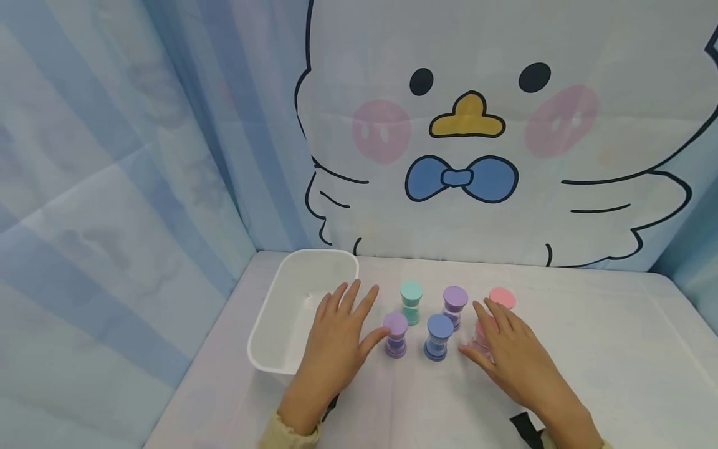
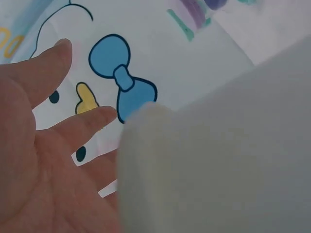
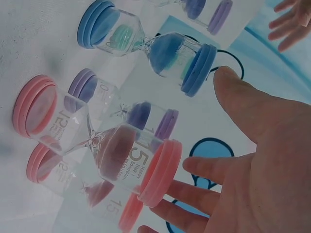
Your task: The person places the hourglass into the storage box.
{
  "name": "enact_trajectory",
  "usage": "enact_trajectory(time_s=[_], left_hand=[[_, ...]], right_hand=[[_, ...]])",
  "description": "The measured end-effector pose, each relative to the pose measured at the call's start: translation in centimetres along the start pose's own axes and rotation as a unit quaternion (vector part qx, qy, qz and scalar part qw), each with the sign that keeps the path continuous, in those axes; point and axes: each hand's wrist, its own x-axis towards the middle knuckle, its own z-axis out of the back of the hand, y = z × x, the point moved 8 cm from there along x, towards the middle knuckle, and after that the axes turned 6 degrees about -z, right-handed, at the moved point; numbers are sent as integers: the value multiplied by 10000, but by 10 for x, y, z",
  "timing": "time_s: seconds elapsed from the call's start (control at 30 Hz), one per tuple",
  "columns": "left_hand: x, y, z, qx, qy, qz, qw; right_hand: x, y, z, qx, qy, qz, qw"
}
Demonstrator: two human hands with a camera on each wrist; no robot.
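Head view: the left hand [image 1: 339,346], fingers spread, hovers left of the blue hourglass [image 1: 437,337], a white bin [image 1: 297,299] farther left of it. Right of that hourglass, the right hand [image 1: 513,352] extends loosely over the front pink hourglass [image 1: 481,340].

Left wrist view: the spread left hand grips nothing.

Right wrist view: straight fingers flank the front pink hourglass, beside the blue hourglass; contact cannot be told. A light, centred pinch, kept clear of the blue hourglass, would probably lift the pink one cleanly without toppling its neighbour.
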Motion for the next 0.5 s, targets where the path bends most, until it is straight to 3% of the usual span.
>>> enact_trajectory(time_s=[0.27,0.5], left_hand=[[-2,16,8,92,-138,56,9998],[-9,34,12,-144,-160,371,9991]], right_hand=[[1,-3,1,28,51,10,10000],[2,-6,-3,51,209,-61,9997]])
